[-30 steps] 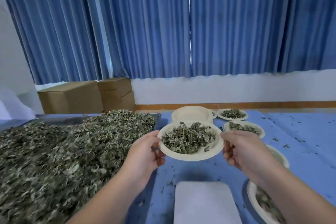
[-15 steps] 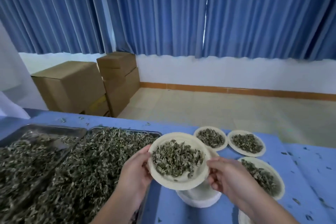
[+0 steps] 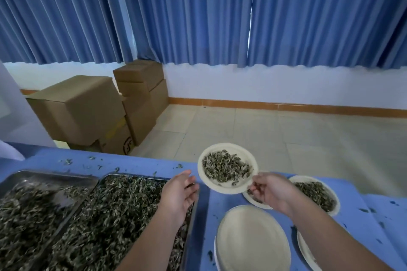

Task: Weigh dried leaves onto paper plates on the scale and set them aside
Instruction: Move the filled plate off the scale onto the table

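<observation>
My right hand (image 3: 272,191) pinches the near rim of a paper plate (image 3: 207,177) heaped with dried leaves (image 3: 225,168) and holds it above the far edge of the blue table (image 3: 141,164). My left hand (image 3: 179,193) hovers apart from the plate, fingers relaxed, over the right edge of a metal tray (image 3: 193,211) full of dried leaves (image 3: 114,211). A stack of empty paper plates (image 3: 253,240) stands near me. The scale is not in view.
Filled plates lie at the right: one (image 3: 317,194) beyond my right wrist, one (image 3: 253,200) partly under my right hand, another rim (image 3: 305,251) lower right. A second leaf tray (image 3: 24,202) is at the left. Cardboard boxes (image 3: 88,108) stand on the floor beyond the table.
My left hand has let go of the filled plate and drawn back over the tray. My right hand alone has carried the plate farther away and to the right. The camera tilted down.
</observation>
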